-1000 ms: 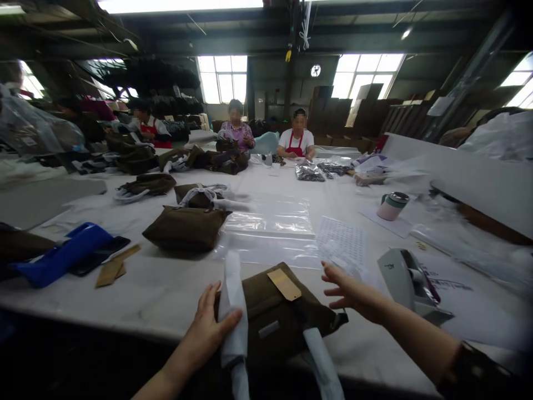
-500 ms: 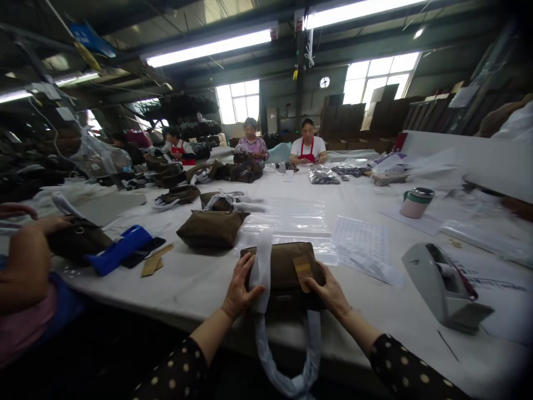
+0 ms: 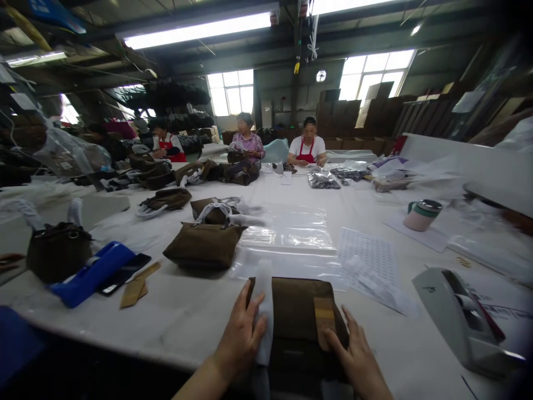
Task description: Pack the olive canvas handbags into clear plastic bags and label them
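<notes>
A dark olive bag (image 3: 297,311) lies at the table's near edge, with a white-wrapped strap (image 3: 264,311) running over its left part. My left hand (image 3: 244,328) grips the bag's left side, its fingers against the strap. On the right side, my right hand (image 3: 356,347) holds the bag, the thumb on a brown tag (image 3: 324,319) and the other fingers along the edge. The lower part of the bag runs out of the picture. Just beyond it are clear plastic bags (image 3: 287,239), lying flat.
Another olive bag (image 3: 204,244) stands to the left, near brown tags (image 3: 135,286), a phone (image 3: 120,275) and a blue object (image 3: 89,272). At right are a tape dispenser (image 3: 462,316), a printed sheet (image 3: 370,266) and a mug (image 3: 422,215). People sit across the table.
The held bag and both hands appear lower and nearer in the view. The neighbour's arm at left has mostly left the picture, and the dark bag there now stands upright.
</notes>
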`<state>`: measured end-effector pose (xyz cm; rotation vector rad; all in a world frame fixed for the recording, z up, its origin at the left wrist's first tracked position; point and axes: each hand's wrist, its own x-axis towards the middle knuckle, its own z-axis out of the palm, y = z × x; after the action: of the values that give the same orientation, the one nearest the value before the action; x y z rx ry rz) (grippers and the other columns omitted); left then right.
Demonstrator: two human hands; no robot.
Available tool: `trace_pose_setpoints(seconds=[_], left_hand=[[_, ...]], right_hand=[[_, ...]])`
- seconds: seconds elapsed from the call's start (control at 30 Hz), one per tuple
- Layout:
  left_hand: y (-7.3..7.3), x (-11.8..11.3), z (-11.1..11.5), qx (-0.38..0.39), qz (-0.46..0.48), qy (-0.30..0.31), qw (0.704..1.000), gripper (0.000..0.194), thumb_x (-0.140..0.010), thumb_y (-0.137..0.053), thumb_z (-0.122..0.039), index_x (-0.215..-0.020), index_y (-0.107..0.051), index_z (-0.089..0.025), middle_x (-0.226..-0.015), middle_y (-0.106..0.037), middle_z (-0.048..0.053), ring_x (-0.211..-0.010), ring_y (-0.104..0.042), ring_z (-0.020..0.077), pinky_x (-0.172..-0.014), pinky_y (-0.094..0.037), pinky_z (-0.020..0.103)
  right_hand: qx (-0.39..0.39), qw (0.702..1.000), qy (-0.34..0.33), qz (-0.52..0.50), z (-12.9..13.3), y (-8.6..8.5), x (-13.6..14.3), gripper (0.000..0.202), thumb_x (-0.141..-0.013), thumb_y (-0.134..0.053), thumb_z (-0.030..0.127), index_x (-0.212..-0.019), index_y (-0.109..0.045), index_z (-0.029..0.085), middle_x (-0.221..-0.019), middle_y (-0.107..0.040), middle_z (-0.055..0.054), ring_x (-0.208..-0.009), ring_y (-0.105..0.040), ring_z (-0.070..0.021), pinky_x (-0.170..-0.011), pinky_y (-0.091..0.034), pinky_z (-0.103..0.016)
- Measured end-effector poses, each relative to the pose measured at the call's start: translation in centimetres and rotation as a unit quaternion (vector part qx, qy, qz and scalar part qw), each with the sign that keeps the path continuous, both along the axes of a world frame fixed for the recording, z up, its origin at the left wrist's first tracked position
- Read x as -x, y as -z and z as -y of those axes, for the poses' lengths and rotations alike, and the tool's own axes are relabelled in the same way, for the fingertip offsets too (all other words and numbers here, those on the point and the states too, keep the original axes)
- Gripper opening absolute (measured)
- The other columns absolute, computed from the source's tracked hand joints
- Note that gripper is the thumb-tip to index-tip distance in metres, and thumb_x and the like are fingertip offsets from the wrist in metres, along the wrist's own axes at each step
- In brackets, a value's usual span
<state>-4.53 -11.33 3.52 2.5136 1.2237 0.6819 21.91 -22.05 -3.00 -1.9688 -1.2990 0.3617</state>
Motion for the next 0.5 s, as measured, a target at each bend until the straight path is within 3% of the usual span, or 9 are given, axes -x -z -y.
trace_pose_setpoints(seconds=[0.07, 0.13, 0.23, 0.33, 0.5], left_hand=[[-1.8, -1.3, -0.7, -0.069, -0.068, 0.007, 0.995, 0.047, -0.085, -0.044, -0.020, -0.132, -0.042, -0.020, -0.152, -0.010, 0.010, -0.138, -0.011, 0.0334, -0.108, -0.023, 0.055], [-3.1, -2.8, -1.6, -0.106, -0.123, 0.052, 0.985, 0.055, -0.083, -0.044, -0.016, -0.137, -0.035, -0.020, -0.153, -0.009, 0.008, -0.138, -0.007, 0.0317, -0.110, -0.018, 0.054], [-3.5, -4.9, -3.2, -0.086, -0.173, 0.123, 0.973, 0.055, -0.089, -0.040, -0.028, -0.141, -0.025, -0.020, -0.151, -0.019, 0.006, -0.139, -0.011, 0.0265, -0.111, -0.016, 0.050], [-2.2, -6.0, -4.7, -0.028, -0.191, 0.149, 0.970, 0.057, -0.092, -0.029, -0.048, -0.141, -0.025, -0.020, -0.147, -0.029, 0.006, -0.138, -0.016, 0.0247, -0.111, -0.013, 0.052], [0.7, -5.9, -5.2, 0.004, -0.171, 0.154, 0.973, 0.059, -0.091, -0.028, -0.050, -0.142, -0.020, -0.021, -0.146, -0.030, 0.006, -0.138, -0.017, 0.0242, -0.111, -0.008, 0.052]], right_hand=[[-0.038, 0.992, -0.016, 0.120, -1.9, -2.2, 0.3, 0.060, -0.087, -0.043, 0.042, -0.139, -0.026, 0.019, -0.147, -0.018, -0.015, -0.134, -0.019, -0.0334, -0.103, -0.031, -0.056], [-0.062, 0.967, -0.088, 0.231, -3.9, -4.5, 1.2, 0.053, -0.088, -0.040, 0.029, -0.139, -0.029, 0.022, -0.151, -0.009, -0.009, -0.137, -0.009, -0.0315, -0.106, -0.026, -0.054], [-0.024, 0.923, -0.210, 0.321, -7.1, -6.4, 2.6, 0.054, -0.087, -0.041, 0.024, -0.140, -0.031, 0.022, -0.150, -0.018, -0.007, -0.137, -0.012, -0.0287, -0.108, -0.022, -0.052], [0.039, 0.897, -0.274, 0.345, -9.2, -5.6, 3.3, 0.056, -0.088, -0.042, 0.034, -0.140, -0.030, 0.017, -0.147, -0.025, -0.011, -0.135, -0.019, -0.0291, -0.108, -0.023, -0.054], [0.051, 0.891, -0.289, 0.348, -9.6, -2.7, 3.4, 0.062, -0.086, -0.042, 0.035, -0.141, -0.027, 0.011, -0.147, -0.019, -0.013, -0.136, -0.015, -0.0299, -0.108, -0.017, -0.057]])
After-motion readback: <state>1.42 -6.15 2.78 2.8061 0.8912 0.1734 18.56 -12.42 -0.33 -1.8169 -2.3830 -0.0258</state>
